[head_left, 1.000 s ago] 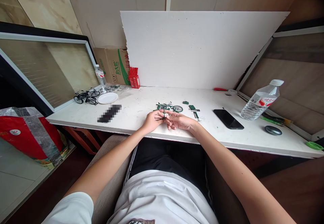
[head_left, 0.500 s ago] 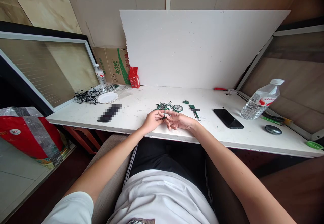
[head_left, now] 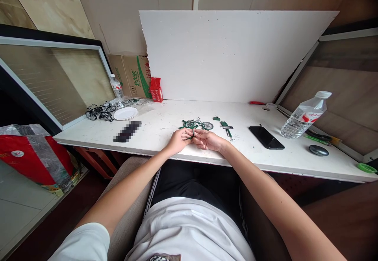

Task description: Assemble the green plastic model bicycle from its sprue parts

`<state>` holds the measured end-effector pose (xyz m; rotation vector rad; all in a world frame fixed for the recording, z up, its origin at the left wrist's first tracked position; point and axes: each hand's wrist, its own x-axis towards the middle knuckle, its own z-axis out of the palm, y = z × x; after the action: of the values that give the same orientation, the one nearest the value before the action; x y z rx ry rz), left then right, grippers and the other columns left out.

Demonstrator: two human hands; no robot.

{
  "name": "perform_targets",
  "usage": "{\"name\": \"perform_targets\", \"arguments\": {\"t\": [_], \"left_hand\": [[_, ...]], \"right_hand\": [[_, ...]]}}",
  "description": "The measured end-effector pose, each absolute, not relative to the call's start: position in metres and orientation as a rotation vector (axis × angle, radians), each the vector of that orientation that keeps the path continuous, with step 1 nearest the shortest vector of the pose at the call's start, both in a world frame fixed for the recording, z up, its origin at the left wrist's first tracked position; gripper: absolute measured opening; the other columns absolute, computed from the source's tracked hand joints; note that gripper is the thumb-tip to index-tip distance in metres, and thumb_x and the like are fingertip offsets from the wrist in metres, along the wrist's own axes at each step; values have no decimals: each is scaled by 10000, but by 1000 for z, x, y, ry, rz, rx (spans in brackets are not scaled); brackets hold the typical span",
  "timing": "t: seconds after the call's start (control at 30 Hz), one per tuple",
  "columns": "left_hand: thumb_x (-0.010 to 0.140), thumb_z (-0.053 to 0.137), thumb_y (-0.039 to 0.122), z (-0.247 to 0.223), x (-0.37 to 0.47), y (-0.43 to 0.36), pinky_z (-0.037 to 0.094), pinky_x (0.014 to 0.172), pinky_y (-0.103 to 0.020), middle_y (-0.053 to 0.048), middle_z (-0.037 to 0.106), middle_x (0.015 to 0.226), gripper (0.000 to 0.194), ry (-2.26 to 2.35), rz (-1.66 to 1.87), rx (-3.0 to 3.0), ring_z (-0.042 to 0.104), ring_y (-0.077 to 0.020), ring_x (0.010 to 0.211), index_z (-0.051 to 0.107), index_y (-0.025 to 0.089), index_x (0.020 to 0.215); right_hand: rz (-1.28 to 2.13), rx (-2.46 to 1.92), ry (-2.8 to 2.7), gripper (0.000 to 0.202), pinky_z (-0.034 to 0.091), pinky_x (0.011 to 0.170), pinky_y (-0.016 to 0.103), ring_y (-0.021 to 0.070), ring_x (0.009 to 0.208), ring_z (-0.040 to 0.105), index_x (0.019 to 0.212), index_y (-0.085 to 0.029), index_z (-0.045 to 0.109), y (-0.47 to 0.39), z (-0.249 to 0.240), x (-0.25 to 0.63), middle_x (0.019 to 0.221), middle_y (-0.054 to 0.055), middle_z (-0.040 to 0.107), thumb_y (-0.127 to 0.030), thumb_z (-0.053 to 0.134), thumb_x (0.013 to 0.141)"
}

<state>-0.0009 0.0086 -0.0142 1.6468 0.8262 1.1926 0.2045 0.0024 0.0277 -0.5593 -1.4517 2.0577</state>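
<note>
Both hands meet near the table's front edge, fingertips pinched together around a small dark green part (head_left: 193, 133). My left hand (head_left: 178, 141) grips it from the left, and my right hand (head_left: 208, 140) closes on it from the right with its fingers curled. Just behind the fingers lies a green model bicycle (head_left: 206, 126), its lower left side partly hidden by them. To the right of the bicycle are small green pieces (head_left: 224, 124) and a thin green-and-silver part (head_left: 229, 134). The exact shape of the held part is too small to tell.
On the white table (head_left: 165, 115) are a black phone (head_left: 266, 137), a water bottle (head_left: 305, 115) and a dark oval object (head_left: 318, 150) at right. Dark model bicycles (head_left: 100, 112), a white plate (head_left: 125, 113), a second bottle (head_left: 116, 87) and a red box (head_left: 156, 89) stand left.
The fingers of my right hand have curled in closer to the held part and shifted slightly left. My left hand has barely moved.
</note>
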Motion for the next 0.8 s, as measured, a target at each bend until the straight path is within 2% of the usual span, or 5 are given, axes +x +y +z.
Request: {"name": "perform_targets", "arguments": {"t": [0.13, 0.4, 0.57, 0.67, 0.8], "left_hand": [[828, 842, 191, -16, 0, 9, 599, 962, -384, -112, 745, 1112, 244, 812, 1222, 1683, 755, -207, 1008, 654, 161, 980], [942, 728, 351, -13, 0, 8, 572, 893, -352, -89, 725, 1060, 227, 860, 1272, 1722, 736, -209, 961, 564, 199, 982], [987, 673, 452, -13, -2, 7, 515, 816, -335, -9, 647, 778, 263, 1012, 1279, 1728, 675, -201, 799, 551, 223, 1030], [949, 731, 425, -12, -3, 7, 493, 856, -329, -45, 684, 900, 272, 1106, 1322, 1694, 679, -219, 924, 580, 218, 1042], [969, 704, 450, -13, -2, 8, 468, 792, -299, -32, 662, 872, 267, 1078, 1345, 1603, 635, -186, 838, 588, 214, 1015]], "right_hand": [[2024, -530, -1466, 173, 202, 456, 220, 85, 492, 236, 926, -216, 527, 4, 25, 204, 630, -66, 379, -309, 660, 985], [1933, -533, -1531, 253, 230, 488, 233, 87, 503, 226, 1078, -216, 591, -3, 29, 201, 616, -90, 367, -398, 731, 970], [1861, -638, -1515, 302, 293, 513, 243, 73, 508, 339, 984, -189, 645, -3, 28, 201, 668, -59, 482, -450, 786, 930], [1829, -685, -1532, 359, 346, 539, 250, 81, 553, 427, 822, -165, 631, -1, 24, 202, 715, -21, 539, -471, 787, 928], [1824, -680, -1493, 283, 352, 547, 243, 87, 587, 433, 907, -163, 682, 0, 20, 203, 749, -19, 541, -416, 808, 910]]}}
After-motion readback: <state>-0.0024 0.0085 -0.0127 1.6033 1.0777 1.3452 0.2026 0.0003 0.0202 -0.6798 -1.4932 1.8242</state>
